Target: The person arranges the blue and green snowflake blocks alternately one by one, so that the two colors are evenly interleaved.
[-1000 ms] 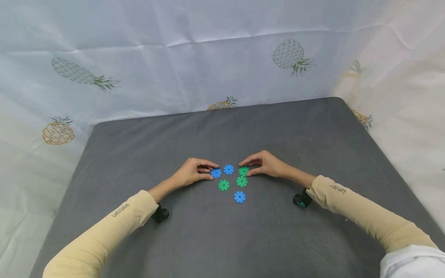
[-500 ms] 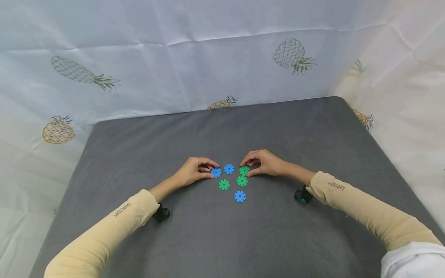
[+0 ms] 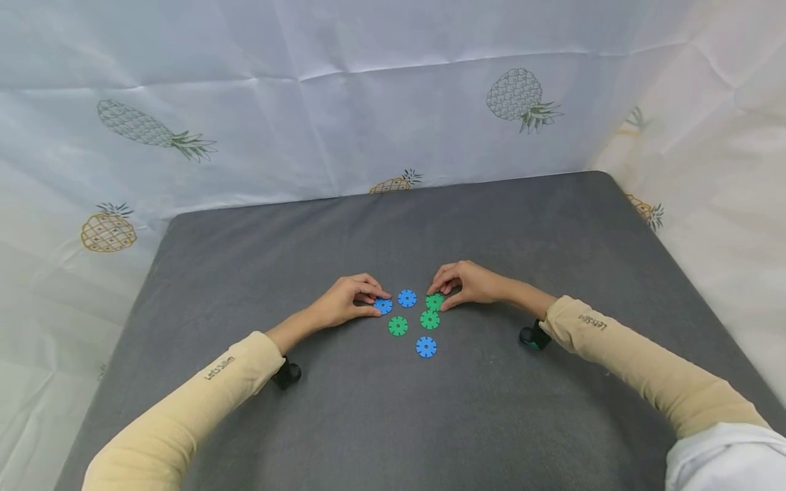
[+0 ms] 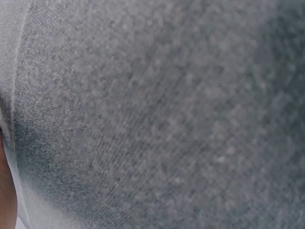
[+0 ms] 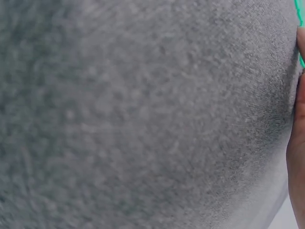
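Note:
In the head view, my left hand (image 3: 344, 300) holds a notched blue disc (image 3: 383, 306) between thumb and fingers, low over the table. Across from it, my right hand (image 3: 471, 282) pinches a notched green disc (image 3: 434, 302), thumb on one side and index finger on the other. That disc's near edge meets a second green disc (image 3: 430, 320). Between the hands lies another blue disc (image 3: 407, 299). Closer to me are a third green disc (image 3: 398, 326) and a third blue one (image 3: 426, 347). A sliver of green disc (image 5: 299, 12) shows in the right wrist view.
Dark grey cloth covers the table (image 3: 368, 423). Behind it and at both sides hangs a pale curtain (image 3: 258, 143) printed with pineapples. Black wrist cameras sit under the left sleeve cuff (image 3: 260, 354) and the right sleeve cuff (image 3: 561, 317).
The head view has shifted slightly. My right hand's knuckles have risen a little; both hands stay at the same discs, and the discs keep their arrangement.

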A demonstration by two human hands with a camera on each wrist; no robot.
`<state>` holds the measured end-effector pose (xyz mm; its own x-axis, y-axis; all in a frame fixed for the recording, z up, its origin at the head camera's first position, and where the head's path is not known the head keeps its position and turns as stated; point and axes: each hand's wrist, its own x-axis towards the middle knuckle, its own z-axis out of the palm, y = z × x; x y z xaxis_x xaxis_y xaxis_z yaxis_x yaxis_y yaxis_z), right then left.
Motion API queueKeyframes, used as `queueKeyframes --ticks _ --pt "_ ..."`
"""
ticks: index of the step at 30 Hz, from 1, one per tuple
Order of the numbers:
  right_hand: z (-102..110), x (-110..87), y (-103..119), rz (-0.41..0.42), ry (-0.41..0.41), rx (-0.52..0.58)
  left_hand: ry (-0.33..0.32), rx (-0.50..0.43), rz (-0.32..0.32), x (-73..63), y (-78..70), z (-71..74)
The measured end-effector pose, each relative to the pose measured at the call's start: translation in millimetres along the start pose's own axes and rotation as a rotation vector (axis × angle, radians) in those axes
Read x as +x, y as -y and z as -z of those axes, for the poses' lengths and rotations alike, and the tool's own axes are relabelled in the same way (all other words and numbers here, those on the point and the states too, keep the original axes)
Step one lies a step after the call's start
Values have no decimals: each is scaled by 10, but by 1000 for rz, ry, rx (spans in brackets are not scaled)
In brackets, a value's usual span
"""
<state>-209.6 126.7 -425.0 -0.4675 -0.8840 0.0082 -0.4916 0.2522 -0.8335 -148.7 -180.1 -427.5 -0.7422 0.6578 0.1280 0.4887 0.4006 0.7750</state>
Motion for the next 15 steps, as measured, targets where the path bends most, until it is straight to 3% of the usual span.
queueKeyframes --ticks 15 --pt "4 -42 -28 -25 -9 92 -12 31 -53 -13 8 7"
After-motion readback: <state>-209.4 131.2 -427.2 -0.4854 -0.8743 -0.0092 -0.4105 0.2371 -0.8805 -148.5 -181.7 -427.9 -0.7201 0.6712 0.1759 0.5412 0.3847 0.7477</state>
